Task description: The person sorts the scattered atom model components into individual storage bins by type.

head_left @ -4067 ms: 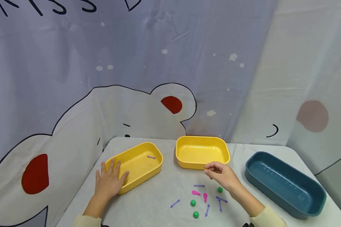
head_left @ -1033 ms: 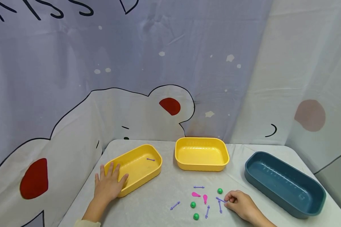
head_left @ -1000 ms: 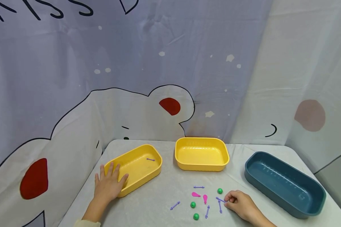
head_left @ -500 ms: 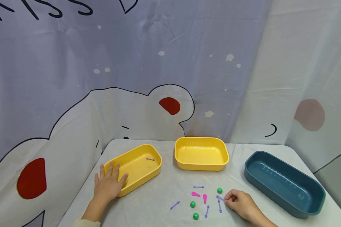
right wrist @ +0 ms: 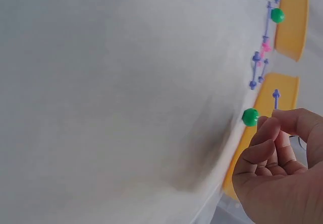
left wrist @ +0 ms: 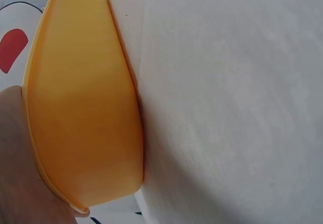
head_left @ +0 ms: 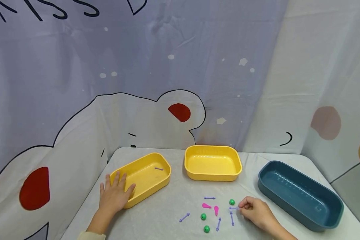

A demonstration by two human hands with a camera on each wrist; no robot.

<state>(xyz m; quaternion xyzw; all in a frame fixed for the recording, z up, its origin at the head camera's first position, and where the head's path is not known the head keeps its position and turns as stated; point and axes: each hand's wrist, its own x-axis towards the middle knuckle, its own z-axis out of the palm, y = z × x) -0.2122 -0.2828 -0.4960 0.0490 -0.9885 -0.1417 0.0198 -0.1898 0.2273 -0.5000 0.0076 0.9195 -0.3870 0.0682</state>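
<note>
My right hand [head_left: 256, 211] pinches one end of a small purple rod with knobbed ends [head_left: 233, 208]; in the right wrist view the rod [right wrist: 276, 99] points up from thumb and index finger, raised off the cloth. Just left of that hand lies a green bead [head_left: 232, 202], and another purple rod [head_left: 232, 218] lies below. My left hand [head_left: 112, 196] rests with spread fingers over the near-left rim of the left yellow tray [head_left: 151, 190]. Inside that tray lies one purple rod [head_left: 159, 168]. The left wrist view shows the tray's outer wall [left wrist: 86, 98] beside the hand.
Two pink pin-shaped pieces [head_left: 216, 210], more green beads [head_left: 206, 229] and several purple rods [head_left: 184, 217] lie mid-table. A second yellow tray [head_left: 213, 176] stands at the back and a dark blue tray [head_left: 300, 196] at the right. A printed curtain hangs behind.
My right hand came down from the back yellow tray to the rods, then pinched one and raised it slightly, turning it level. The left hand stays on its tray.
</note>
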